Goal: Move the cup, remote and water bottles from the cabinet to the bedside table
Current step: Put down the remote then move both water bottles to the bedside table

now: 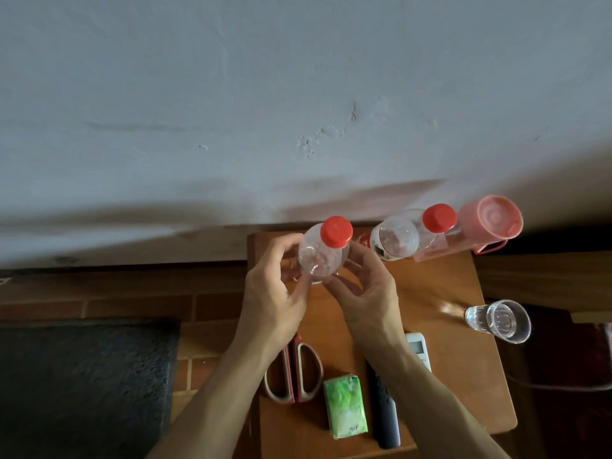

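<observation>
A clear water bottle (323, 256) with a red cap stands at the back left of the small wooden table (463, 359). My left hand (275, 293) and my right hand (364, 289) both curl around its lower body from either side. A second red-capped bottle (402, 238) and a pink bottle (490, 225) with a pink lid stand to its right against the wall. A clear glass cup (500, 321) sits at the table's right edge. A white remote (419, 349) and a black remote (385, 412) lie near the front, partly under my right forearm.
Red-handled scissors (294, 372) and a green tissue pack (346, 407) lie at the table's front left. A grey wall rises behind. Brick floor and a dark mat (82, 376) are to the left. Dark wooden furniture borders the right side.
</observation>
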Available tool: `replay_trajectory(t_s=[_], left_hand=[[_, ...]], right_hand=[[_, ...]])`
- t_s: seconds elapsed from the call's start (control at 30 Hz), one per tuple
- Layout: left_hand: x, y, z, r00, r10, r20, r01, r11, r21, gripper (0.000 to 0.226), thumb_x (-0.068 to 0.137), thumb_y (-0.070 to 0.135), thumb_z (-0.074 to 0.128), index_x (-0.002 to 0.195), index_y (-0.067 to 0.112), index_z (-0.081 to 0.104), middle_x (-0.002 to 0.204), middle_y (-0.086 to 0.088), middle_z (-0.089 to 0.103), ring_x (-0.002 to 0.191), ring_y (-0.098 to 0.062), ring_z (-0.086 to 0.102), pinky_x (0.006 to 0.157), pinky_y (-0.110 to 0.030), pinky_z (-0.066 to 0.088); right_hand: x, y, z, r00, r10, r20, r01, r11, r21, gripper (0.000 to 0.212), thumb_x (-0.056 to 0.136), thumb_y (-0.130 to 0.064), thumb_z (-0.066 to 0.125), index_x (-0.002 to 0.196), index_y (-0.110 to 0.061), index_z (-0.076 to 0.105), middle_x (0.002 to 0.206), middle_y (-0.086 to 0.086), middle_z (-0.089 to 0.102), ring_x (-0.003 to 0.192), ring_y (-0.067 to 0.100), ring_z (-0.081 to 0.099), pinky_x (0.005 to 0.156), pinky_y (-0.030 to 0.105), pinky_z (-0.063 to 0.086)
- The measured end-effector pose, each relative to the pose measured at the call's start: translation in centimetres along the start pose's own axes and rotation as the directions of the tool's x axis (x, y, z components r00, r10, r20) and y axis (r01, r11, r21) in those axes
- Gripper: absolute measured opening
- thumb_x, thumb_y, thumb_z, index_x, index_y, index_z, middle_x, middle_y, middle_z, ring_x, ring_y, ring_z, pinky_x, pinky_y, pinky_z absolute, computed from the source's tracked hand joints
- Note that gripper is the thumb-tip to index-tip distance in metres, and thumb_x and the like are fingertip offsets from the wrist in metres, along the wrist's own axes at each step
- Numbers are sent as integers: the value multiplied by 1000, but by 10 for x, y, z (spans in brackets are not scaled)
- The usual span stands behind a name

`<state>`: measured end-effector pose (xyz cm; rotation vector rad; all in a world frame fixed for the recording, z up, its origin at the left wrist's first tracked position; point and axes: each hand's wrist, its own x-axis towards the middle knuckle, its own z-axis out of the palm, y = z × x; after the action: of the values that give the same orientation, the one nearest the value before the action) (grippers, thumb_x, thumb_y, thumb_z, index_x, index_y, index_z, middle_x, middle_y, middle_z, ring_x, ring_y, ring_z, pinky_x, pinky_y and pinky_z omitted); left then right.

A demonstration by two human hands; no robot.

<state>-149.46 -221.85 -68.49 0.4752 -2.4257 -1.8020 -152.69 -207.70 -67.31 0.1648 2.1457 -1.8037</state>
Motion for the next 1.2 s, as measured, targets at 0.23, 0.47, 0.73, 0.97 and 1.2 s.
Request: replay_trajectory(t_s=[0.23, 0.47, 0.73, 0.97, 1.2], left_hand=[[-6, 1, -6, 999, -42, 27, 44, 998, -52, 48, 85, 13, 78, 127, 21, 57, 123, 5, 66, 115, -14, 66, 95, -36, 58], [-11, 8, -13, 991, -94, 93, 92, 995, 32, 70, 85, 12, 77, 147, 23, 45, 143, 4, 57, 130, -10, 58, 105, -37, 53], [-26, 59, -39, 988, -115, 103, 115, 993, 10, 79, 84, 35, 76, 152, 33, 36, 152, 17, 43, 126, 23, 41, 101, -10, 44], [-42, 154, -62, 993, -100, 69, 113, 969, -219, 66, 89, 47, 65, 147, 24, 44, 133, 20, 61, 112, 24, 54, 83, -1, 45], [-53, 265, -89, 999, 27, -27, -32, 973, -226, 60, 88, 53, 52, 144, 31, 48, 147, 18, 52, 134, 3, 48, 108, -24, 46]], right_hand=[[-5, 1, 4, 1000, -21, 3, 21, 999, -24, 49, 83, -2, 77, 126, -17, 60, 120, -2, 70, 117, 12, 66, 94, 29, 58], [-12, -6, 0, 997, 16, 76, -12, 999, -49, 52, 87, -5, 74, 133, -23, 56, 125, -9, 68, 123, 2, 61, 94, 21, 55], [-33, -56, -11, 997, 19, 80, -14, 998, -69, 63, 84, -23, 80, 139, -24, 49, 127, -16, 62, 117, -10, 59, 88, 7, 51], [-64, -135, -24, 996, -51, 75, 49, 998, 32, 68, 80, -64, 67, 137, -31, 52, 133, -12, 63, 124, 4, 61, 105, 31, 52], [-96, -247, -38, 982, -178, 66, 176, 984, 34, 63, 88, -63, 50, 141, -31, 48, 145, -12, 54, 133, 4, 53, 115, 39, 45]])
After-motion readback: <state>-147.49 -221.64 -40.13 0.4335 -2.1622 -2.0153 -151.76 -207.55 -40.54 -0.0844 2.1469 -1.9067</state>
